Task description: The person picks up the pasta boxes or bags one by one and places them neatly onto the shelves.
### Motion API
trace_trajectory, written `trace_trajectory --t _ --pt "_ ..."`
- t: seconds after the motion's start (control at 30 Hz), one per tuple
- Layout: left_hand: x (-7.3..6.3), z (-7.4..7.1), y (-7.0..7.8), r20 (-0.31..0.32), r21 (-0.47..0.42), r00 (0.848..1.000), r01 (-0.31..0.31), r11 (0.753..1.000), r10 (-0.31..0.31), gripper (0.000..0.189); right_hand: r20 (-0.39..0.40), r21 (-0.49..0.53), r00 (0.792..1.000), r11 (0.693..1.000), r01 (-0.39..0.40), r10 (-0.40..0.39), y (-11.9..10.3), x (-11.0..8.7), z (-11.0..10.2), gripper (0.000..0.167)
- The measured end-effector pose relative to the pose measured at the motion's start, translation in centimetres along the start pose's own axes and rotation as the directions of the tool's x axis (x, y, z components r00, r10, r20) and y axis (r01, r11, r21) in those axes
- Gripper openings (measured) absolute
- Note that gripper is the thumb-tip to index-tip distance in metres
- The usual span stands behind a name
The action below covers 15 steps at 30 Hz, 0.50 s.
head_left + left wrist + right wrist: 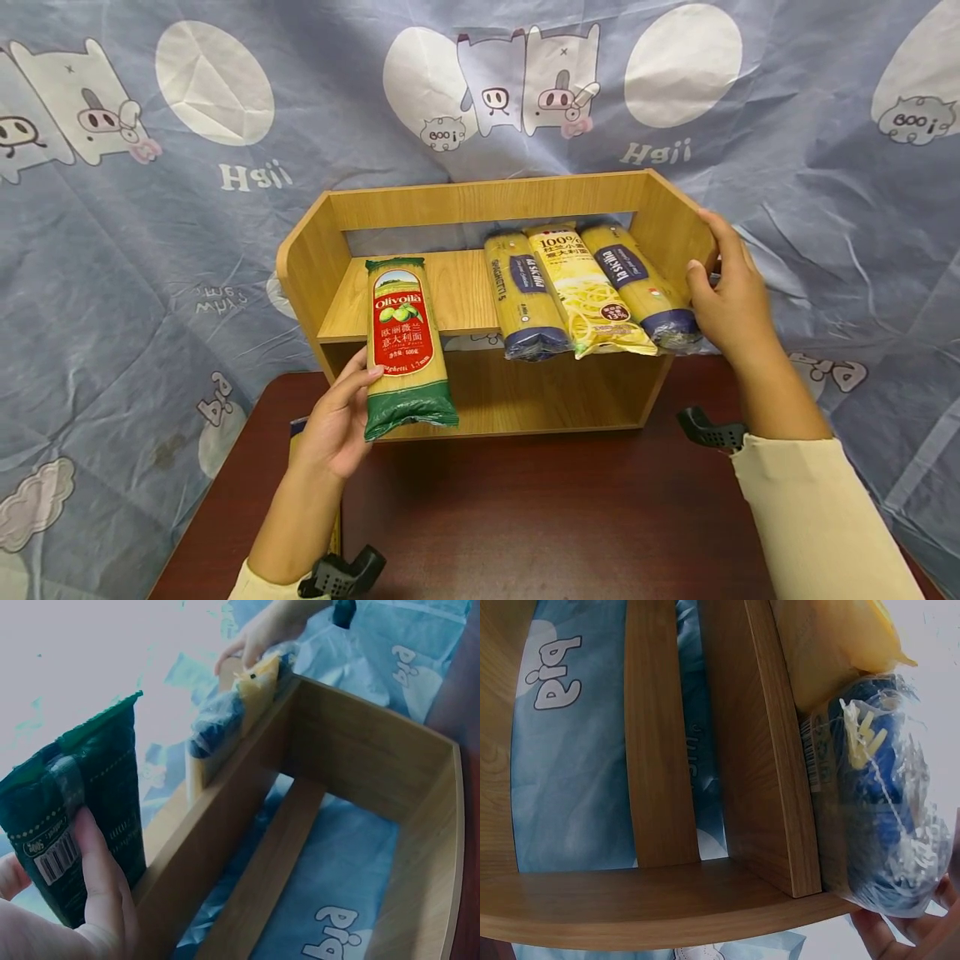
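My left hand (337, 425) holds a spaghetti pack (408, 333) with a red label and green ends, thumb across its front. The pack tilts in front of the upper board's left part; whether it touches the board I cannot tell. Its green end with a barcode (56, 859) faces the left wrist camera. At the wooden shelf (487, 204), my right hand (731, 292) grips the right side panel near its front edge. Beside that hand lies a blue-ended spaghetti pack (637, 283). Left of it are a yellow noodle pack (588, 292) and another blue-ended spaghetti pack (525, 296).
The shelf stands on a dark red table (555, 508), with an open lower compartment (540, 387) under the upper board. A patterned blue cloth (315, 108) hangs behind. Partly hidden by my left forearm, a yellow-and-blue pack (335, 529) lies on the table.
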State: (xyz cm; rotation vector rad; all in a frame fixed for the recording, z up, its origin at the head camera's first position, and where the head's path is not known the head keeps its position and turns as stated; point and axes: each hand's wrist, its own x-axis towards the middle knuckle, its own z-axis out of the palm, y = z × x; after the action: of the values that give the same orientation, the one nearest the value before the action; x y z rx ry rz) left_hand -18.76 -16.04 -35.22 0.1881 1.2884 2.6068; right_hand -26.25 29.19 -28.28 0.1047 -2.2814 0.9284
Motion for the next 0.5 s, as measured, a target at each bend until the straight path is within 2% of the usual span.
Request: trace_trajectory --t 0.27,0.4,0.5 --pt "1.1 0.3 -0.4 -0.071 0.083 0.997 -0.008 0.997 0.014 0.033 0.01 -0.005 1.0 1.0 -0.002 0.003 0.1 0.0 0.0 0.062" --pt "0.8 0.7 -0.5 -0.129 0.174 0.99 -0.025 0.984 0.048 0.028 0.006 0.002 1.0 1.0 0.004 -0.004 0.1 -0.1 -0.1 0.061" --pt "0.3 1.2 -0.6 -0.169 0.244 0.983 -0.028 0.969 0.07 0.036 0.005 0.005 1.0 1.0 0.006 -0.006 0.0 0.0 -0.1 0.061"
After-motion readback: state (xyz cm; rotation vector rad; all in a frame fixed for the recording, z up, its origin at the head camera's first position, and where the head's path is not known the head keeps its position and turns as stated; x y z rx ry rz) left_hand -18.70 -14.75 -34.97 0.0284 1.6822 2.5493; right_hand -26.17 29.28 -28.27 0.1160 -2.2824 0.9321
